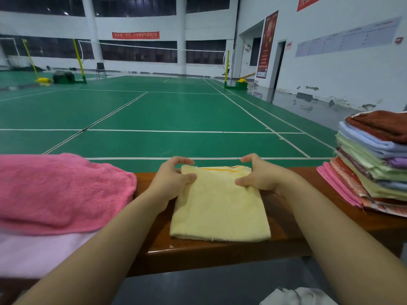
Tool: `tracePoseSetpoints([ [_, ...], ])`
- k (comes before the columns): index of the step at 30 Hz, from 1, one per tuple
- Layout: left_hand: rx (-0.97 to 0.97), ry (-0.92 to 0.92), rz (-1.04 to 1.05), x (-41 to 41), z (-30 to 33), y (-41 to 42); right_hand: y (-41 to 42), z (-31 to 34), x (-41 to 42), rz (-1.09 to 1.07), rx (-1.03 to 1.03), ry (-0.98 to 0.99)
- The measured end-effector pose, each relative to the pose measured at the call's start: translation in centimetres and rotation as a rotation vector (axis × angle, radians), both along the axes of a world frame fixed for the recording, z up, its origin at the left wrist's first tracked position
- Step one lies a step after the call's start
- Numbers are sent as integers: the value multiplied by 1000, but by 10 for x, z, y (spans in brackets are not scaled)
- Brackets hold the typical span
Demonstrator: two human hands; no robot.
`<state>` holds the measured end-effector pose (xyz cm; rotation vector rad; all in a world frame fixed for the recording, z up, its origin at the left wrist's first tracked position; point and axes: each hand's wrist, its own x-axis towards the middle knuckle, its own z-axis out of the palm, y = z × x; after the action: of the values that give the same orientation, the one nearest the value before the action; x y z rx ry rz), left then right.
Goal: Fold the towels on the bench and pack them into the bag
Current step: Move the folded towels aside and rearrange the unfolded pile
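A pale yellow towel [220, 208] with an orange stripe near its far edge lies folded on the brown wooden bench [198, 254]. My left hand [170, 181] pinches the towel's far left corner, thumb on top and fingers curled behind the edge. My right hand [262, 175] pinches the far right corner the same way. A fluffy pink towel [59, 190] lies on the bench to the left, over a lighter pink cloth [37, 252]. No bag is clearly in view.
A tall stack of folded towels [374, 164] in brown, blue, green, purple and pink stands on the bench at the right. A white cloth item [297, 297] lies on the grey floor below. Beyond the bench stretches a green badminton court [165, 115].
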<state>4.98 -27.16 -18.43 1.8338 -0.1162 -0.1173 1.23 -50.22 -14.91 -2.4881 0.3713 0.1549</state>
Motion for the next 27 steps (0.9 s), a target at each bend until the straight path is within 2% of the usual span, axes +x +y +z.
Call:
tracePoseSetpoints([
  [5, -54, 184, -95, 1, 5, 8, 0, -7, 2, 14, 157, 44],
  [11, -19, 271, -141, 0, 13, 13, 13, -7, -3, 126, 74, 39],
  [18, 70, -23, -74, -4, 17, 13, 9, 6, -10, 164, -3, -101],
  [23, 536, -342, -62, -11, 29, 10, 12, 11, -9, 135, -81, -203],
  [25, 633, -465, -42, -12, 38, 8, 16, 13, -9, 119, -97, -269],
  [27, 643, -562, -10, -13, 48, 9, 20, 16, -10, 91, -66, -345],
])
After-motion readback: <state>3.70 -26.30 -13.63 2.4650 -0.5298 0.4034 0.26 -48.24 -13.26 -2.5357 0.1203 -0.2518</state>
